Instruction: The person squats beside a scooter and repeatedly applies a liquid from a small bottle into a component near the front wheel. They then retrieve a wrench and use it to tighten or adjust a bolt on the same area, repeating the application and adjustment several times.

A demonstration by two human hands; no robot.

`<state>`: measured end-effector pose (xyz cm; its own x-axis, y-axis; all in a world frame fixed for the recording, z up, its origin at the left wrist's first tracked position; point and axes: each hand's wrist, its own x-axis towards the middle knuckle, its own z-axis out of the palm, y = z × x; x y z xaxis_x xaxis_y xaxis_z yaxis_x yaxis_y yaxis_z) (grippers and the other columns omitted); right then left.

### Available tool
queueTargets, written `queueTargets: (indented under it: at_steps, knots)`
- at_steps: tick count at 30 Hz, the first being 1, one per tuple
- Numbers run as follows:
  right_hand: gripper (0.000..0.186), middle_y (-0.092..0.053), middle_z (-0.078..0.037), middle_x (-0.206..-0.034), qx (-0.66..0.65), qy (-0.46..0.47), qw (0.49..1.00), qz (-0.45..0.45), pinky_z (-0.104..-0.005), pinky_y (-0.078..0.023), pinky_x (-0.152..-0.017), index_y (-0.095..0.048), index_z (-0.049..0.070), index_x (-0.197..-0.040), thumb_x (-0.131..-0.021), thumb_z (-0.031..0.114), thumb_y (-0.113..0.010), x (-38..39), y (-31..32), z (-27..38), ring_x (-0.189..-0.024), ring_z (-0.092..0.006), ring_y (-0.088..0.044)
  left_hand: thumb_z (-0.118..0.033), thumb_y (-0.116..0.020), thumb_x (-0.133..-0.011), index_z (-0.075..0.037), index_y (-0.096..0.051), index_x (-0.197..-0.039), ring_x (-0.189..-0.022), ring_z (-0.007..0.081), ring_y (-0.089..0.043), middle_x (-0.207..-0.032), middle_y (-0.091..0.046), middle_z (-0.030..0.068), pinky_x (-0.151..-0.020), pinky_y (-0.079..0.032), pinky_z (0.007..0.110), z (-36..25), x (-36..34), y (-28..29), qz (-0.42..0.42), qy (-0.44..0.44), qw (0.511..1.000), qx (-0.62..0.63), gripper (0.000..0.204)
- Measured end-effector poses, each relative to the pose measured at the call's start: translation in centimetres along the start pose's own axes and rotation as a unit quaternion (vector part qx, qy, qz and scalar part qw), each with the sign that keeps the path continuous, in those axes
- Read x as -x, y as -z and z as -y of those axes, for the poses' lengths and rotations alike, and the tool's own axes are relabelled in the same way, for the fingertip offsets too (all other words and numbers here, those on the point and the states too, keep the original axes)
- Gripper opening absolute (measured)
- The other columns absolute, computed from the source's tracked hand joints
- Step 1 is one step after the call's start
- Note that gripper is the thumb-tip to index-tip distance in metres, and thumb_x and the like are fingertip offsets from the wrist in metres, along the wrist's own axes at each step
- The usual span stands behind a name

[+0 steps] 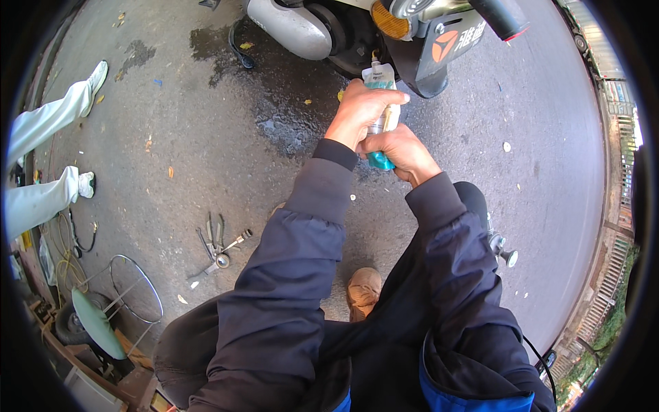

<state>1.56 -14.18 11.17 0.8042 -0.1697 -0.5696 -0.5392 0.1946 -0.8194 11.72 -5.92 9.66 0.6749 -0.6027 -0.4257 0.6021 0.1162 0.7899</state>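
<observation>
A clear and white squeeze pouch [379, 77] with blue-green contents is held in both my hands, its spout end pointing away from me. My left hand [362, 111] is wrapped around its middle, thumb laid across to the right. Lower down, my right hand [403, 151] closes on the near end, where the blue-green part shows below the fingers. The spout meets the wheel area of a parked scooter [292, 29]; a small brass-coloured piece shows at its tip. Whether the spout is joined to the wheel's valve I cannot tell.
Wet patches darken the asphalt [206, 137] near the scooter. Pliers and other metal tools [220, 247] lie left of my knee. A round green stool [96, 323] lies tipped over, lower left. Another person's legs [51, 123] are at the left. A metal tool [504, 250] lies right.
</observation>
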Motion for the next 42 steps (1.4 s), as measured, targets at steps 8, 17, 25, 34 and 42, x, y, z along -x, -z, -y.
queueTargets:
  at_steps: [8,17,25,34,42]
  knots:
    - [0.015,-0.069,-0.006,-0.081,0.042,-0.021,0.997,-0.065,-0.0314,-0.049,-0.059,-0.069,0.0,-0.091,-0.076,-0.004,-0.072,-1.8,0.1,-1.4,-0.066,-0.0167,-0.064,-0.011,-0.081,-0.078,0.001,-0.071,-0.093,-0.073,0.0165,-0.063,-0.085,-0.067,0.0078,-0.065,-0.048,0.036,0.6,-1.3,-0.2,-0.019,0.034,0.999,-0.027,0.021]
    - [0.02,-0.069,-0.009,-0.088,0.022,-0.037,0.998,-0.048,-0.035,-0.051,-0.059,-0.069,-0.005,-0.097,-0.077,-0.001,-0.072,-1.5,-0.2,-1.2,-0.07,-0.0183,-0.064,-0.012,-0.082,-0.074,0.004,-0.071,-0.089,-0.067,0.0204,-0.066,-0.081,-0.069,0.0112,-0.061,-0.051,0.037,0.4,-1.8,0.0,-0.038,0.053,0.998,-0.014,0.025]
    - [0.018,-0.067,-0.007,-0.085,0.045,-0.035,0.994,-0.098,-0.0345,-0.048,-0.056,-0.068,-0.004,-0.092,-0.075,-0.001,-0.071,-1.7,-0.8,-1.3,-0.068,-0.017,-0.061,-0.01,-0.077,-0.068,0.005,-0.069,-0.087,-0.063,0.0233,-0.066,-0.077,-0.067,0.0133,-0.057,-0.051,0.037,0.4,-2.6,0.1,-0.051,0.053,0.997,-0.017,0.025]
    - [0.019,-0.067,-0.005,-0.086,0.068,-0.037,0.99,-0.12,-0.0336,-0.046,-0.059,-0.068,-0.004,-0.094,-0.075,0.0,-0.072,-2.1,-1.0,-1.6,-0.071,-0.0147,-0.06,-0.008,-0.076,-0.068,0.004,-0.066,-0.089,-0.06,0.0229,-0.064,-0.076,-0.066,0.012,-0.054,-0.05,0.037,0.9,-3.5,0.5,-0.054,0.037,0.998,-0.018,0.026]
    - [0.022,-0.067,-0.005,-0.087,0.133,-0.041,0.985,-0.106,-0.0344,-0.048,-0.062,-0.069,-0.005,-0.096,-0.076,0.003,-0.074,-1.6,-1.0,-0.4,-0.074,-0.015,-0.061,-0.009,-0.075,-0.069,0.003,-0.065,-0.088,-0.06,0.0221,-0.063,-0.075,-0.064,0.0111,-0.055,-0.05,0.037,0.7,-3.1,0.5,-0.041,0.043,0.998,-0.02,0.025]
